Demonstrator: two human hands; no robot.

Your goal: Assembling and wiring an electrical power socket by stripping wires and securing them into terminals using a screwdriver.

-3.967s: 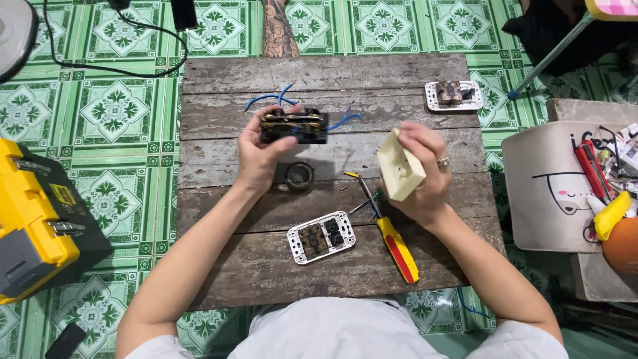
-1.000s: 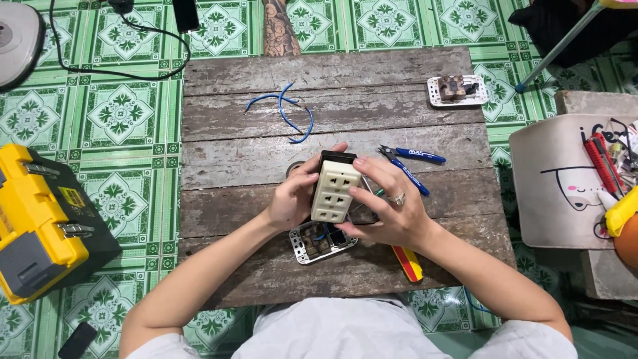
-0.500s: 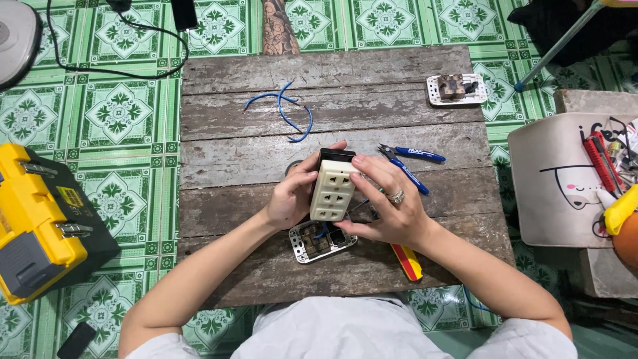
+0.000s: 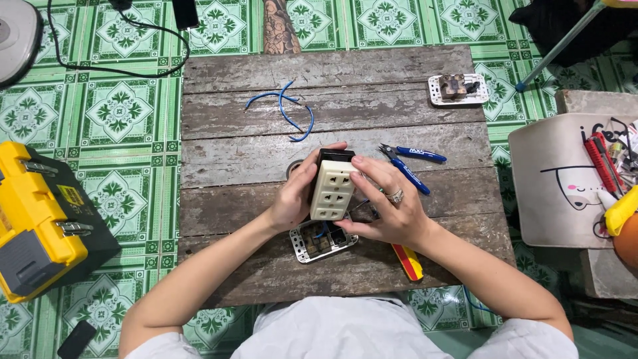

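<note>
Left hand [image 4: 292, 199] and right hand [image 4: 389, 213] both clasp the cream socket plate [image 4: 332, 189]. Below it, the metal switch frame [image 4: 319, 240] is part-hidden; the screwdriver [image 4: 407, 260] mostly covered.

One head-worn camera looks almost straight down, fairly close, onto the wooden bench [image 4: 412, 266], with green tiled floor [image 4: 119, 113] around it.

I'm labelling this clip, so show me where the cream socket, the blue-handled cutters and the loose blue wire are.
cream socket [image 4: 332, 190], head view, on its front face between both hands.
blue-handled cutters [image 4: 415, 161], head view, on the handles.
blue wire [image 4: 287, 112], head view, on the curved middle strand.
</note>
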